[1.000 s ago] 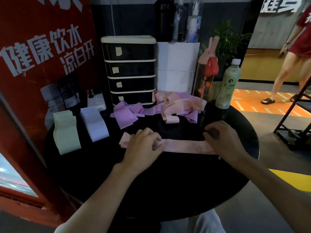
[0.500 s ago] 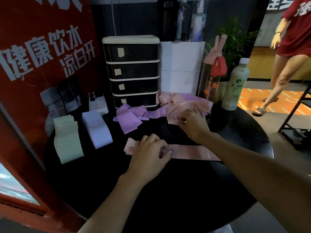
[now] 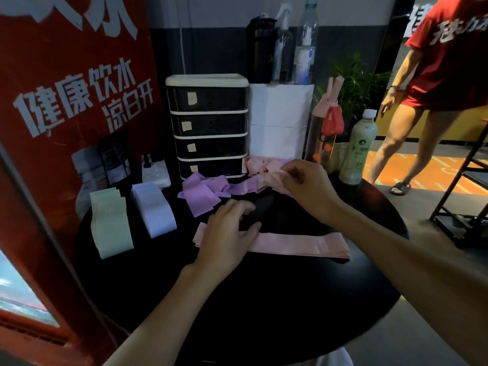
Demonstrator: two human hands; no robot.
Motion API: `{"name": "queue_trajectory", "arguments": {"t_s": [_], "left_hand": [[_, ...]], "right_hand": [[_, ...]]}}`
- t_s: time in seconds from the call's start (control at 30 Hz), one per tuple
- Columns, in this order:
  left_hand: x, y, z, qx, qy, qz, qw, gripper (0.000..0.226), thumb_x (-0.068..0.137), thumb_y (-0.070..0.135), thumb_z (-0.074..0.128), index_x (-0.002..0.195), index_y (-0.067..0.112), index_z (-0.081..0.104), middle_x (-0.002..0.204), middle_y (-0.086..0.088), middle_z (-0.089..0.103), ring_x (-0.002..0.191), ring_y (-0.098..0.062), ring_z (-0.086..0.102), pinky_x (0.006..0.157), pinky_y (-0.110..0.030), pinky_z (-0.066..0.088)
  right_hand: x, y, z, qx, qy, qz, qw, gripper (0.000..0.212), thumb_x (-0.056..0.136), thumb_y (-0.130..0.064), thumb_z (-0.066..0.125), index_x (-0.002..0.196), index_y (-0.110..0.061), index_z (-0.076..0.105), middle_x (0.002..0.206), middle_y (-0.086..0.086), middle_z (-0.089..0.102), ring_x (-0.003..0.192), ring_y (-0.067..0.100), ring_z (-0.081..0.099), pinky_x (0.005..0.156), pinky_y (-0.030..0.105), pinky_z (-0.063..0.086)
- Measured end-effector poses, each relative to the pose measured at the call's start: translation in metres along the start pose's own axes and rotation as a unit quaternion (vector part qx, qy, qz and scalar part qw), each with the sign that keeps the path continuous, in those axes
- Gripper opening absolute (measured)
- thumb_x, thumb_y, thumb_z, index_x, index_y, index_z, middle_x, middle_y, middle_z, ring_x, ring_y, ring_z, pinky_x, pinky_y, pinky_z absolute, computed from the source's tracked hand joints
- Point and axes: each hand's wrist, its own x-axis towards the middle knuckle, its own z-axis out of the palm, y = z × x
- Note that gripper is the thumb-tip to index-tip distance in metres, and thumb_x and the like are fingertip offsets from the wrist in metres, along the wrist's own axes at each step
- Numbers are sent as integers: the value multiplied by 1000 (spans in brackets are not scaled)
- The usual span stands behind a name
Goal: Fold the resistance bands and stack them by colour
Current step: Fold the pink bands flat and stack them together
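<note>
A folded pink band lies flat across the middle of the round black table. My left hand rests on its left end with loosely curled fingers. At the back, my right hand pinches a loose pink band out of the tangled heap. Purple bands sprawl to the left of that heap. A stack of folded green bands and a stack of folded lilac bands sit at the table's left.
A black drawer unit and a white box stand behind the heap. A pale green bottle and a pink-topped bottle stand at the back right. A red banner flanks the left. A person in red walks behind.
My right hand left the flat pink band's right end, reached back to the heap and lifted a loose pink band. My left hand stayed on the flat band.
</note>
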Motion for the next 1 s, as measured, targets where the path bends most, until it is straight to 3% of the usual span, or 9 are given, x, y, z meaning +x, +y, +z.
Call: {"name": "queue_trajectory", "arguments": {"t_s": [0.1,0.23,0.37,0.5,0.57,0.7,0.77,0.87,1.0], "left_hand": [[15,16,-9,-21,32,21,999,32,83,19,76,112,15,63,106,8,58,98,-13,56,86,-26,46],[31,31,-19,-70,65,41,995,38,84,14,76,120,15,63,116,5,65,108,-13,59,92,-27,48],[38,41,-25,-145,49,38,987,34,85,9,75,114,21,64,101,15,69,100,0,63,86,-18,49],[43,52,-31,-181,48,33,982,37,82,3,75,105,29,63,98,14,68,94,2,62,79,-11,44],[45,55,-33,-173,61,31,983,39,81,5,76,99,35,61,100,13,67,96,-1,61,79,-13,45],[47,58,-35,-199,49,5,979,39,83,3,74,93,37,59,86,6,72,87,-8,68,83,-34,56],[48,60,-36,-211,57,8,976,38,83,-1,73,91,34,61,82,2,71,81,-11,68,80,-37,57],[51,66,-40,-244,71,20,967,24,82,-5,72,93,14,65,82,-5,70,79,-16,67,76,-34,55],[55,68,-48,-249,57,28,966,18,84,-5,71,97,4,66,83,-7,69,80,-20,66,75,-31,55]], "right_hand": [[-1,-13,-7,37,8,-1,999,8,90,-16,63,86,-18,70,75,-10,65,65,2,56,65,23,45],[-2,-36,-20,79,8,-14,997,10,91,-16,65,94,-12,73,84,-5,70,68,-5,59,63,9,44],[0,-45,-28,117,14,-14,993,9,90,-10,66,96,-11,72,85,1,73,67,-2,63,60,11,49],[2,-47,-31,138,34,2,990,12,89,-13,68,91,-25,67,82,1,73,69,4,64,65,21,52],[2,-50,-33,141,38,2,989,14,89,-13,67,90,-28,66,81,3,73,69,7,64,68,25,54],[2,-52,-36,134,45,7,990,10,90,-13,66,99,-17,67,76,6,72,66,9,62,66,27,51],[2,-52,-35,140,46,15,989,10,90,-13,66,100,-14,67,70,4,69,60,6,57,61,25,48],[1,-52,-38,165,41,34,985,7,92,-17,66,98,-15,66,65,4,65,59,4,56,58,21,47],[-3,-52,-43,214,24,46,975,9,92,-12,65,101,-14,65,85,20,69,74,10,63,63,17,52]]}}
